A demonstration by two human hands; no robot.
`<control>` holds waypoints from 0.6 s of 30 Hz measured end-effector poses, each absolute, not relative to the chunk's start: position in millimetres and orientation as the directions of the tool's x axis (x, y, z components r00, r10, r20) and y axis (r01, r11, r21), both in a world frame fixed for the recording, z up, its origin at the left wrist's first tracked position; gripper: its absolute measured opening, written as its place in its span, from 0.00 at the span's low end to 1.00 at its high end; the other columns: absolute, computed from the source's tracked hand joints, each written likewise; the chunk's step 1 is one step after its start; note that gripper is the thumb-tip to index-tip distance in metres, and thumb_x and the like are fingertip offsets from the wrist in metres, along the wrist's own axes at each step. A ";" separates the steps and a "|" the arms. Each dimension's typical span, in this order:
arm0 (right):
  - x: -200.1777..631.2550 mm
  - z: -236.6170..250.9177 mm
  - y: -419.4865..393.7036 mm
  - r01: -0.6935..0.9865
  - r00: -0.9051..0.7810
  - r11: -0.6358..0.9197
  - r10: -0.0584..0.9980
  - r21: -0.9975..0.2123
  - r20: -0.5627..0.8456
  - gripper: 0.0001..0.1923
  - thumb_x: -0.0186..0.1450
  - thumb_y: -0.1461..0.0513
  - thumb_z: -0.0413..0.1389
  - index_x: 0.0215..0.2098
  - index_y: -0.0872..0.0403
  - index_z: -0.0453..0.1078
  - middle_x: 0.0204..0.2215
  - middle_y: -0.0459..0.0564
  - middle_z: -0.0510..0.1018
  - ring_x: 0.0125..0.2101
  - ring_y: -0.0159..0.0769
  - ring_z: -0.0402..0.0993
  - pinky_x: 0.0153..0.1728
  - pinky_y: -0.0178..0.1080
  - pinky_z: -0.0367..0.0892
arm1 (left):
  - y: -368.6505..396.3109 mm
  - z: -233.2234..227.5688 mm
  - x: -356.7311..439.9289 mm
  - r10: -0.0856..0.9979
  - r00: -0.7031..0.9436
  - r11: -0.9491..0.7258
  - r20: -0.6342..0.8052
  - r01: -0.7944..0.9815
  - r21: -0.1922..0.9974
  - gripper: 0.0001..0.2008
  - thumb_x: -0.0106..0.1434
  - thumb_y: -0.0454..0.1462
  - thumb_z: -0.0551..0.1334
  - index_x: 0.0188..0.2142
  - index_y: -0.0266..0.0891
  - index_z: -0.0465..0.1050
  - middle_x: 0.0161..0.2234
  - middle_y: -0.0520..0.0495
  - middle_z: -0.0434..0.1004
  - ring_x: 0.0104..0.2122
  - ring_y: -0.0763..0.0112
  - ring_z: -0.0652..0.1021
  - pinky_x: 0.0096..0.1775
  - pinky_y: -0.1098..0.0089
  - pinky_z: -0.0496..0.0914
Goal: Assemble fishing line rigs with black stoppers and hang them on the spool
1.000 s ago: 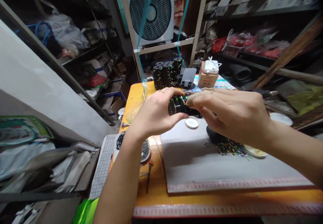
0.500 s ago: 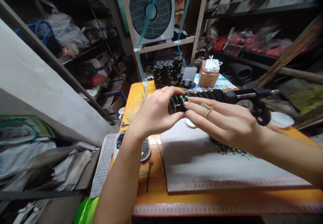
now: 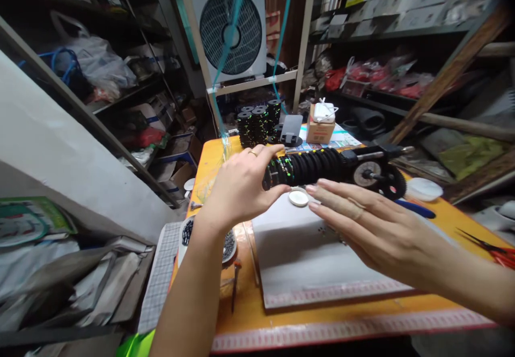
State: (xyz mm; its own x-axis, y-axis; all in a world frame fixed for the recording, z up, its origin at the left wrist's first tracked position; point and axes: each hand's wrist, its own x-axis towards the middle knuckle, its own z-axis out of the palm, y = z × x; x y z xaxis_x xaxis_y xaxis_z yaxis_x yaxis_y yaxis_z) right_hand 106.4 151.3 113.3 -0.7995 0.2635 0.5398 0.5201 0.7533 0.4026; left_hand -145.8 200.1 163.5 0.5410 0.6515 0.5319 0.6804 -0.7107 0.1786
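Note:
Across the table lies a shaft lined with black spools (image 3: 317,165), green and yellow bits dotted along it and a toothed wheel (image 3: 393,181) at its right end. My left hand (image 3: 245,183) curves round the left end of this row, thumb below and fingers over the top. Lower and to the right, my right hand (image 3: 366,220) is stretched out flat, apart from the spools, with nothing visible in it; a tan wrap covers one finger. Just left of its fingertips sits a small round white dish (image 3: 298,197). Beneath both hands is a white board (image 3: 306,271).
Upright stacks of black spools (image 3: 254,126), a phone stand (image 3: 291,129) and a cardboard box (image 3: 320,130) stand at the back. Trays of small dark parts (image 3: 229,247) and a screwdriver-like tool (image 3: 235,287) lie left. Red-handled scissors (image 3: 493,248) lie right. A fan (image 3: 230,31) stands behind.
My right hand has come off the spools, moving down and to the right. My left hand stays round the left end. The view has shifted a little, bringing the scissors into sight.

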 end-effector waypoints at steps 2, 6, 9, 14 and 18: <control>114.4 108.5 142.5 0.564 -0.742 0.765 0.302 0.313 0.598 0.26 0.67 0.77 0.51 0.62 0.65 0.66 0.62 0.62 0.73 0.65 0.51 0.63 0.63 0.51 0.64 | 198.4 163.5 -142.4 0.643 0.535 -0.668 0.548 0.741 0.060 0.31 0.61 0.46 0.70 0.60 0.36 0.67 0.54 0.39 0.79 0.51 0.50 0.79 0.51 0.54 0.72; 126.7 97.2 133.2 0.629 -0.655 0.759 0.402 0.166 0.640 0.19 0.68 0.72 0.56 0.57 0.63 0.70 0.54 0.62 0.77 0.56 0.49 0.70 0.57 0.49 0.67 | 199.5 162.5 -136.5 0.618 0.530 -0.639 0.581 0.769 -0.022 0.30 0.58 0.50 0.72 0.56 0.41 0.73 0.48 0.43 0.82 0.47 0.51 0.80 0.47 0.56 0.72; 135.1 84.7 133.3 0.653 -0.615 0.753 0.466 0.080 0.636 0.15 0.69 0.71 0.55 0.53 0.61 0.71 0.46 0.59 0.79 0.46 0.45 0.73 0.48 0.45 0.70 | 202.9 160.8 -136.0 0.603 0.531 -0.675 0.595 0.738 0.026 0.26 0.58 0.47 0.73 0.53 0.42 0.74 0.47 0.44 0.82 0.46 0.54 0.80 0.45 0.59 0.72; 144.6 52.4 137.3 0.713 -0.588 0.701 0.612 -0.018 0.529 0.09 0.71 0.67 0.53 0.48 0.57 0.72 0.39 0.55 0.77 0.38 0.41 0.73 0.37 0.42 0.70 | 208.0 156.9 -138.5 0.564 0.539 -0.734 0.625 0.675 0.080 0.26 0.56 0.43 0.75 0.52 0.40 0.73 0.49 0.43 0.81 0.48 0.55 0.80 0.49 0.59 0.73; 142.5 21.7 139.6 0.772 -0.563 0.635 0.693 -0.012 0.451 0.15 0.72 0.66 0.53 0.55 0.58 0.71 0.43 0.58 0.77 0.41 0.46 0.74 0.38 0.45 0.72 | 208.7 155.9 -139.1 0.564 0.548 -0.735 0.618 0.675 0.072 0.26 0.57 0.44 0.74 0.52 0.41 0.72 0.48 0.42 0.80 0.48 0.55 0.79 0.49 0.58 0.73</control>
